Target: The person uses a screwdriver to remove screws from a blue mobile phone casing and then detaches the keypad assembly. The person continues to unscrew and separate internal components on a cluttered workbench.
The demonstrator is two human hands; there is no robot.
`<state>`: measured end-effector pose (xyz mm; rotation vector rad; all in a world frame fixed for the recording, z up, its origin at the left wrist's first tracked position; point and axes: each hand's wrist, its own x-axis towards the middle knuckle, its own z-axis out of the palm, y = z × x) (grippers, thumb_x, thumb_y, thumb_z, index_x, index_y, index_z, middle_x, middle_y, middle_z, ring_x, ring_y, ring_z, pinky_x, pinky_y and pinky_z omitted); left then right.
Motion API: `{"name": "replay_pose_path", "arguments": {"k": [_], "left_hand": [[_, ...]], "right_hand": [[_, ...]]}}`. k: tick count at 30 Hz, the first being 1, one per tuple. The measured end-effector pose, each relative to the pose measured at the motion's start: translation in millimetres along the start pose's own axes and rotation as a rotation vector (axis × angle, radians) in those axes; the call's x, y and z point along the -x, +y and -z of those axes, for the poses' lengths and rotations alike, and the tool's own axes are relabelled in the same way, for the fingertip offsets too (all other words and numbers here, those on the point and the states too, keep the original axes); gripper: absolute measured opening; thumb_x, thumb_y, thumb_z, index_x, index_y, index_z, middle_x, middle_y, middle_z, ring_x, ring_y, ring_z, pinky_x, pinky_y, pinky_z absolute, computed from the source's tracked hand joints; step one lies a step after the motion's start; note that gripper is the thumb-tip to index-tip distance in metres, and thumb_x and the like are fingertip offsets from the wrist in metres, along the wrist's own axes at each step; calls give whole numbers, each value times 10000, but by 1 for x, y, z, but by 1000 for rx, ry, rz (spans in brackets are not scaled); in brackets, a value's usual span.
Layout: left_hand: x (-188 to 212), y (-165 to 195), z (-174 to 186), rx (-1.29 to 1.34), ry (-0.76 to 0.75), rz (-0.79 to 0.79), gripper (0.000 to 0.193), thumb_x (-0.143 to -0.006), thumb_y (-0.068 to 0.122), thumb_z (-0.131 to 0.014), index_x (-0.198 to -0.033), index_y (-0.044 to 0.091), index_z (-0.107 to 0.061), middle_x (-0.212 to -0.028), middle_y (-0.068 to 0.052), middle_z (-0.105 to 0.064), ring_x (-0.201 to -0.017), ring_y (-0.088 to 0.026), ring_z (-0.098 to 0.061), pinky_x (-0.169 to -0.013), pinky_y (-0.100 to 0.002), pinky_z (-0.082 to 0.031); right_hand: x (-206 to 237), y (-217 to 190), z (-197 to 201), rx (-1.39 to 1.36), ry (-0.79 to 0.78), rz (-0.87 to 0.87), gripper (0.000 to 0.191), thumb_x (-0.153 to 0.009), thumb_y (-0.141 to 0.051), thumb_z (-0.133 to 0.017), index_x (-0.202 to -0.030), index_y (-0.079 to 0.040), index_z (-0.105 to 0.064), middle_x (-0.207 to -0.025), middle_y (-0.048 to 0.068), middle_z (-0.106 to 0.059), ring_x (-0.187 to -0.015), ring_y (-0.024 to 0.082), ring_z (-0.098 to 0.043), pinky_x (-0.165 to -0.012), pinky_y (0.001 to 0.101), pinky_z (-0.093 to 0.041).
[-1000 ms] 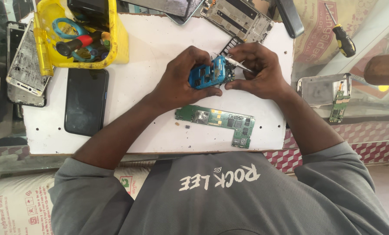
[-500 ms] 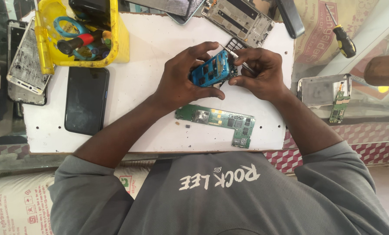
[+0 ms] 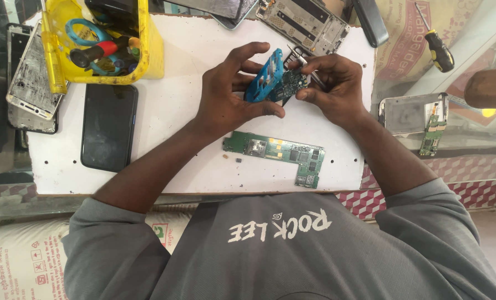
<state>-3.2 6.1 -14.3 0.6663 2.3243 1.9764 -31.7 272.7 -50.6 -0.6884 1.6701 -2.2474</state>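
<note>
A blue phone frame (image 3: pixel 265 75) was held tilted on edge above the white work board (image 3: pixel 181 144), just above the centre of the frame. Pressed against its right side was a small dark green circuit board (image 3: pixel 293 83). The left hand (image 3: pixel 228 94) was clamped on the blue frame, thumb below it and fingers curled over its top edge. The right hand (image 3: pixel 334 86) was closed on a thin metal tool (image 3: pixel 306 64), apparently tweezers, whose tip met the small circuit board; its fingertips also touched that board.

Directly below the hands, flat on the work board, lay a long green circuit board (image 3: pixel 278 153), well apart from both hands. A black phone (image 3: pixel 109 126) lay face up at the left of the board. Above it, at the upper left of the frame, stood a yellow tray (image 3: pixel 150 50) holding blue-handled scissors (image 3: pixel 84 33) and other tools. A phone with a cracked back (image 3: pixel 30 83) lay at the far left edge. At the top centre rested an opened phone chassis (image 3: pixel 306 19). At the upper right lay a screwdriver (image 3: pixel 436 41) with a black and yellow handle. At the right edge, off the board, sat a silver phone shell (image 3: pixel 406 114) with a small green board (image 3: pixel 432 132) beside it.
</note>
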Motion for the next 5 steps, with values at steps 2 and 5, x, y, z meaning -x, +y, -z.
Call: {"name": "replay_pose_path", "arguments": {"k": [2,5], "left_hand": [[0,1,-2,-71,6,-39,960,-773,427,-986,-1505,123,-445,-1180,-138,-746,-1110,-253,-805,-929,-362,-640],[0,1,-3,-132,-6,-64,956,-784,454,-972,-1519,145,-445,-1215,-141,-741,-1141,-263,-800,-942,-373,-639]], "right_hand": [[8,9,6,28,3,10,356,-932,35,-804,-1230,3,-610,-1353,189,-679,-1231,165,-672,-987,243,-619],[20,33,25,23,0,44,330,-976,4,-792,-1254,-9,-616,-1337,191,-670,-1243,180,-671,-1024,288,-611]]}}
